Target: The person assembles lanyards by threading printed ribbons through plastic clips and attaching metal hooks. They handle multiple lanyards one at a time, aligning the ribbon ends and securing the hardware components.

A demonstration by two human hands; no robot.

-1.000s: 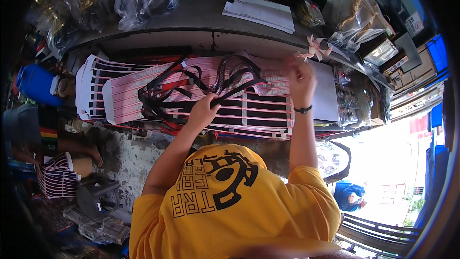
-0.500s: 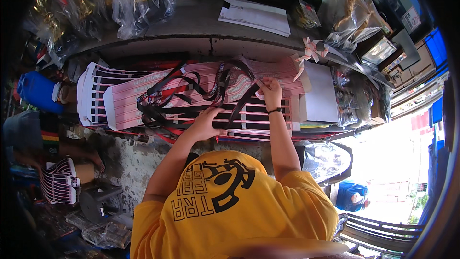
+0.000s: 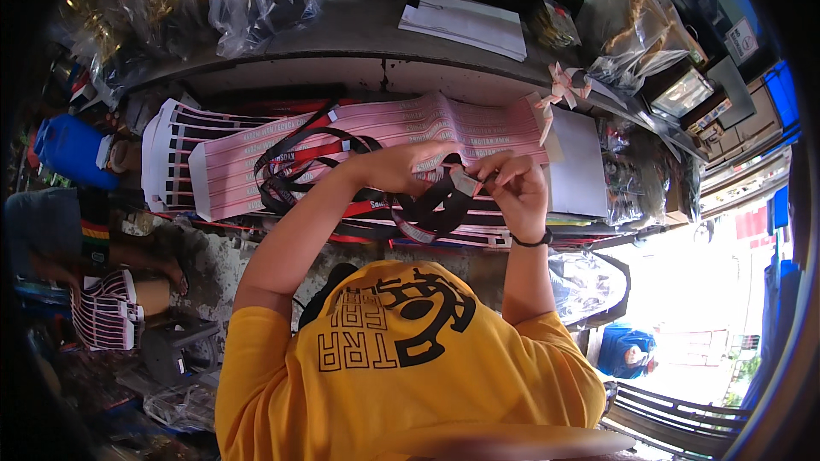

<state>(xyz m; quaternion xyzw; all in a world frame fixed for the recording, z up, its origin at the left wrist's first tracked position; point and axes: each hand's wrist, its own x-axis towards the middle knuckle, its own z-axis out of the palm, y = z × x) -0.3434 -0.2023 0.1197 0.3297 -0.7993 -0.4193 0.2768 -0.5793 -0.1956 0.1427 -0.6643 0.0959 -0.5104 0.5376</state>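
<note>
Above the pink printed sheets (image 3: 226, 172), both my hands are raised around a black strap (image 3: 440, 215) that hangs in a loop between them. My left hand (image 3: 400, 169) is closed on the strap, its fingertips partly hidden. My right hand (image 3: 518, 191), a dark band at its wrist, pinches the strap near a small pale flat piece (image 3: 464, 182). More black straps with light lettering lie tangled on the sheets left of my hands, with a red strap (image 3: 329, 150) among them.
Striped sheets (image 3: 161, 154) lie under the pink ones, and white paper (image 3: 581, 166) sits at the right. On the shelf behind are clipped papers (image 3: 465, 24) and plastic-wrapped goods (image 3: 265, 0). At the left are a blue container (image 3: 75, 150) and another person's leg (image 3: 154, 269).
My left hand has risen up and right toward my right hand, which has moved slightly right and down. The strap between them is now gathered into a hanging loop.
</note>
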